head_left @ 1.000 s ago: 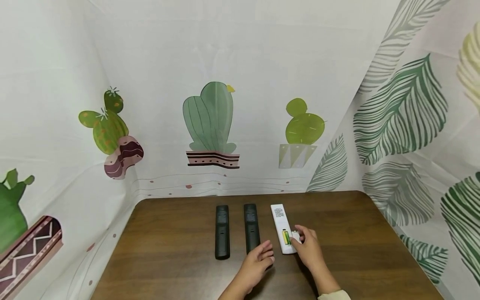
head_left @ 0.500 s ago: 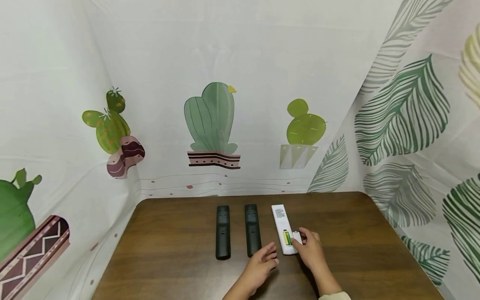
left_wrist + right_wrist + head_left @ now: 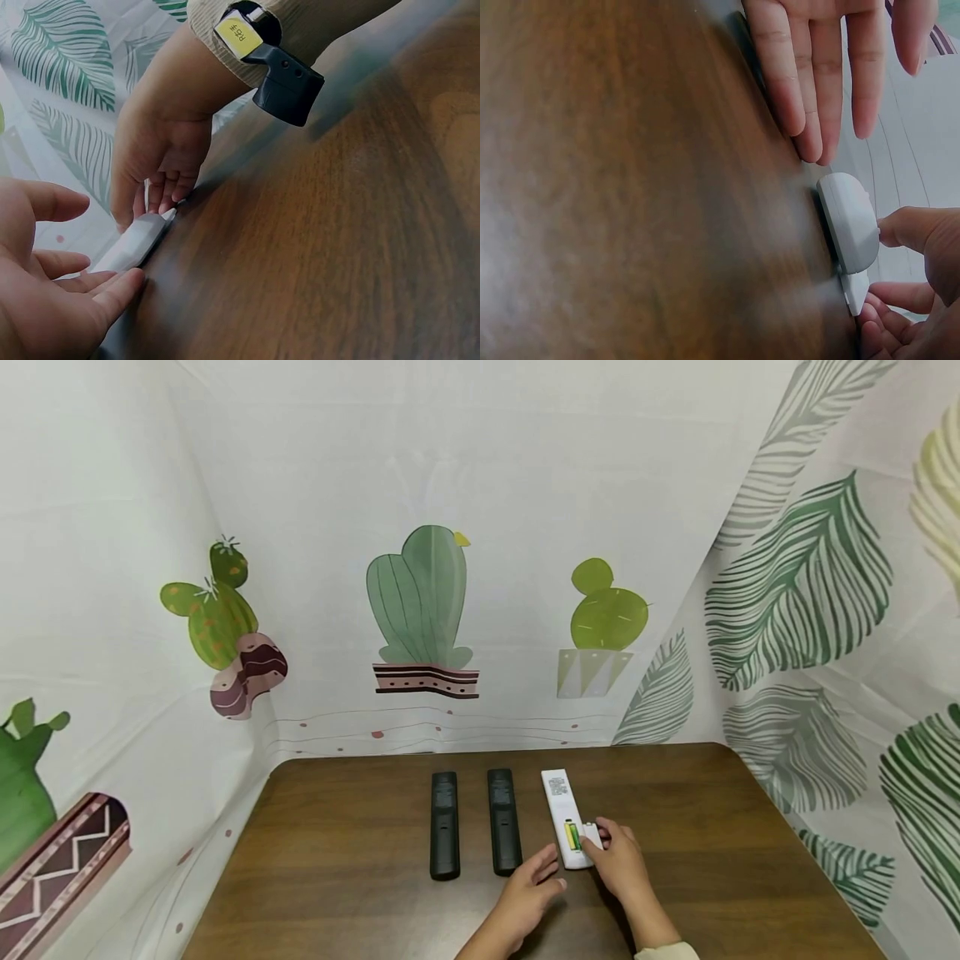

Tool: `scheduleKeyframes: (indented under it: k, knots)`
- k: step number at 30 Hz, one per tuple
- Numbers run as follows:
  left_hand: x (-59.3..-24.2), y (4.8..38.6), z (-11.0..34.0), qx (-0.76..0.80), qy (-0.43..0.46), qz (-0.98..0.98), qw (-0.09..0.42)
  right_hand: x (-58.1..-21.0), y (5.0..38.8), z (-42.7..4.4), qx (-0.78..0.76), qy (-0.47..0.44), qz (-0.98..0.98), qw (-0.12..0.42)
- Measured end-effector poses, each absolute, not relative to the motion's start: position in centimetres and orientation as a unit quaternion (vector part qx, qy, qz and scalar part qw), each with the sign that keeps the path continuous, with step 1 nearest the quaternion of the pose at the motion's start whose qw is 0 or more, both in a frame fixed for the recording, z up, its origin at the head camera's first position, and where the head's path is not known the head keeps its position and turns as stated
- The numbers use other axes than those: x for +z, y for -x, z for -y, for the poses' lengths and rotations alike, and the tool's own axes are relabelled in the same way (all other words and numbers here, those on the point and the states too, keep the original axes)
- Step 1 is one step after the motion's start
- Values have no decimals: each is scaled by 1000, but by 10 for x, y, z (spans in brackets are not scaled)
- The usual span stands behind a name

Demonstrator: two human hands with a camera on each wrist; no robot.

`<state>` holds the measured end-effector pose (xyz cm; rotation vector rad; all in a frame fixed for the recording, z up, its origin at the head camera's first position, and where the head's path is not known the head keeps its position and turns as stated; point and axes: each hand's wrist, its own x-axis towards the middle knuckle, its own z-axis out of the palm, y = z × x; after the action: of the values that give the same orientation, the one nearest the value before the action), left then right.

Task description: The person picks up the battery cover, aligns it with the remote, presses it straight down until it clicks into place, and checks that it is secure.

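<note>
A white remote control (image 3: 557, 795) lies back side up on the table, its battery compartment uncovered. Green and yellow batteries (image 3: 573, 835) show inside. Pinched in my right hand (image 3: 624, 862) is the white battery cover (image 3: 592, 832), low against the remote's right side; the right wrist view shows this cover (image 3: 856, 291) just beyond the remote's rounded end (image 3: 849, 222). My left hand (image 3: 523, 900) is at the remote's near left, fingers extended and thumb apart, holding nothing. In the right wrist view, a small gap separates the left fingertips (image 3: 810, 146) from the remote.
Two black remote controls, one at the left (image 3: 445, 827) and one in the middle (image 3: 504, 822), lie side by side on the brown wooden table (image 3: 337, 852). A white cloth (image 3: 510, 485) printed with cacti and leaves hangs behind the table and along its sides.
My left hand has shifted right, away from the middle black remote and closer to the white one, with its thumb spreading. The right hand stays at the cover, almost still.
</note>
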<state>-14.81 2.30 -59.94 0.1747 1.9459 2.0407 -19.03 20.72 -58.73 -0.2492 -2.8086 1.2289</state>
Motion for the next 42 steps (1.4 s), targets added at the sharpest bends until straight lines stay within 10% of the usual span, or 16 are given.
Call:
scheduleKeyframes:
  k: [42]
  knots:
    - [-601,154,-48,738,3,-666,106,-592,185,-201,403,70,910,69]
